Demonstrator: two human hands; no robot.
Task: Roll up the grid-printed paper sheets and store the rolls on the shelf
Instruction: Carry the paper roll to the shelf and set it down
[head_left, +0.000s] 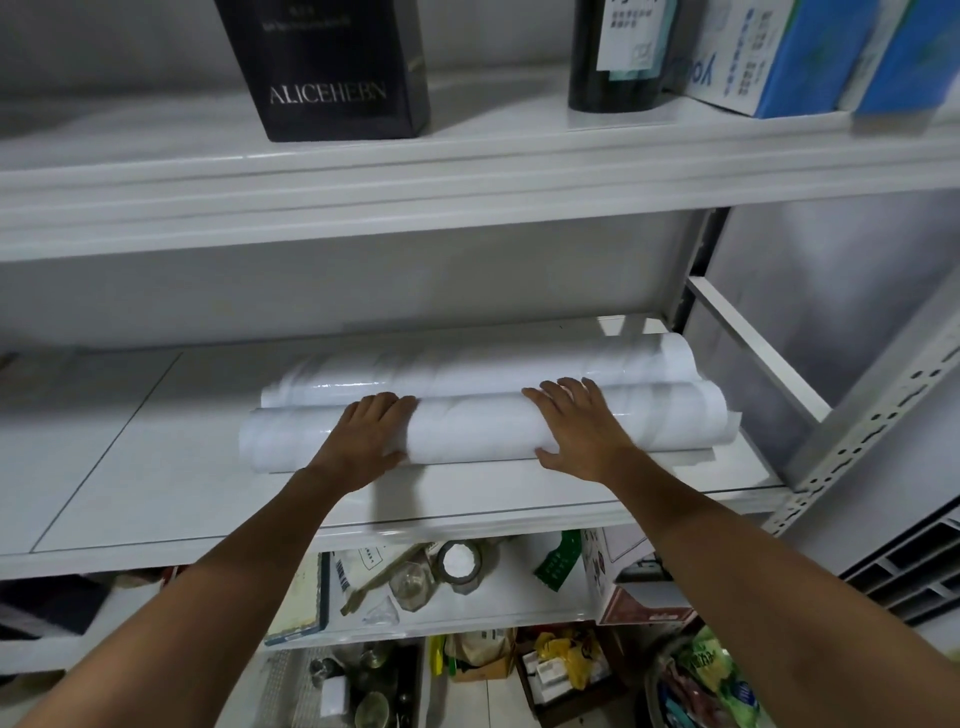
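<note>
Two white paper rolls lie side by side on the middle shelf board (156, 467). The front roll (472, 431) is nearest me, and the back roll (467, 371) lies right behind it, touching it. My left hand (369, 436) rests over the front roll left of its middle, fingers laid over the top and thumb at the near side. My right hand (576, 421) lies on the same roll further right, fingers spread over its top, thumb low at the front. No grid print shows on the outer faces.
On the upper shelf stand a black box (332, 67), a dark bottle (613, 57) and blue-and-white boxes (789, 52). A perforated metal upright (857, 447) stands at the right. The lower shelf (509, 597) holds jars, a tape roll and cartons. Bags and boxes sit on the floor.
</note>
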